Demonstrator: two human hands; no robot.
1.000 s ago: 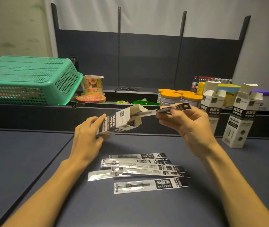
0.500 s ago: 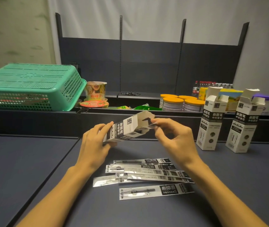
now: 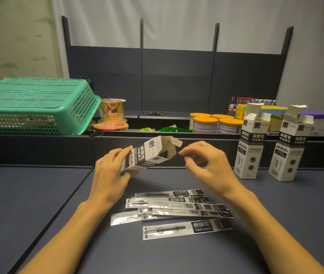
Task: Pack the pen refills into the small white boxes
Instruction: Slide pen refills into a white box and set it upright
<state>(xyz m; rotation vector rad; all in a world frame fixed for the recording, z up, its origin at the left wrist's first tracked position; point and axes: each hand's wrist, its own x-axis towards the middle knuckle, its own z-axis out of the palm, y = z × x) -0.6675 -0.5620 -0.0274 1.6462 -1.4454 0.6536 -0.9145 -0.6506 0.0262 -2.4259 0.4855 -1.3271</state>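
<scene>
My left hand (image 3: 111,175) grips a small white box (image 3: 147,155) with black labels, held tilted above the table with its open flaps pointing right. My right hand (image 3: 204,163) hovers just right of the box's open end, fingers curled and blurred, holding nothing I can see. Several packaged pen refills (image 3: 177,208) lie in a loose pile on the dark table below both hands. Two more white boxes (image 3: 251,147) (image 3: 289,149) stand upright with open tops at the right.
An upturned green basket (image 3: 34,105) sits on the dark ledge at the left. Noodle cups (image 3: 112,113), orange-lidded jars (image 3: 214,121), bottles (image 3: 234,104) and a yellow carton (image 3: 271,117) fill the shelf behind the ledge. The table (image 3: 38,194) has a seam running diagonally at the left.
My right hand pushed a refill into the held box, let go and drew back slightly to the right. The box stays in my left hand.
</scene>
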